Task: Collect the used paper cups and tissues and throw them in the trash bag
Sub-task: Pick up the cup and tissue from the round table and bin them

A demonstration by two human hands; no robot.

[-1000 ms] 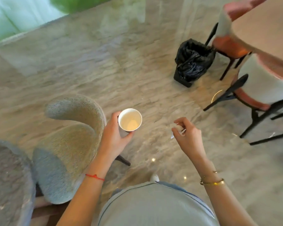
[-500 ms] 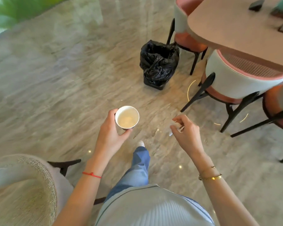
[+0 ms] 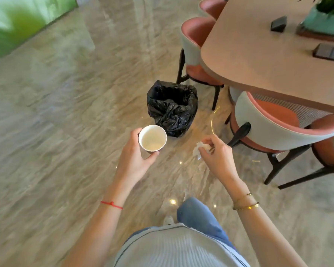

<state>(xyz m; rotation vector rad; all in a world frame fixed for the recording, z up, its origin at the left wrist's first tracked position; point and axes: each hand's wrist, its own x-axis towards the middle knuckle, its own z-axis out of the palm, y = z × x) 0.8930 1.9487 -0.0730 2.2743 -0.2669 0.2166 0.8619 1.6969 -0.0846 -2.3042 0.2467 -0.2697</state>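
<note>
My left hand (image 3: 135, 157) grips a white paper cup (image 3: 152, 138) upright, its open mouth facing up and its inside pale. My right hand (image 3: 215, 154) pinches a crumpled white tissue (image 3: 200, 149) between thumb and fingers. A black trash bag (image 3: 172, 107), lining a small bin with its mouth open, stands on the marble floor just beyond the cup. Both hands hover above the floor, short of the bag.
A tan table (image 3: 268, 54) fills the upper right, with dark coasters and a potted plant on it. Pink and white chairs (image 3: 281, 124) with black legs stand right of the bag. Open marble floor (image 3: 56, 112) stretches to the left.
I have walked toward the trash bag, which now sits much closer, just beyond the cup. Both hands keep their hold. The grey chair has left the view.
</note>
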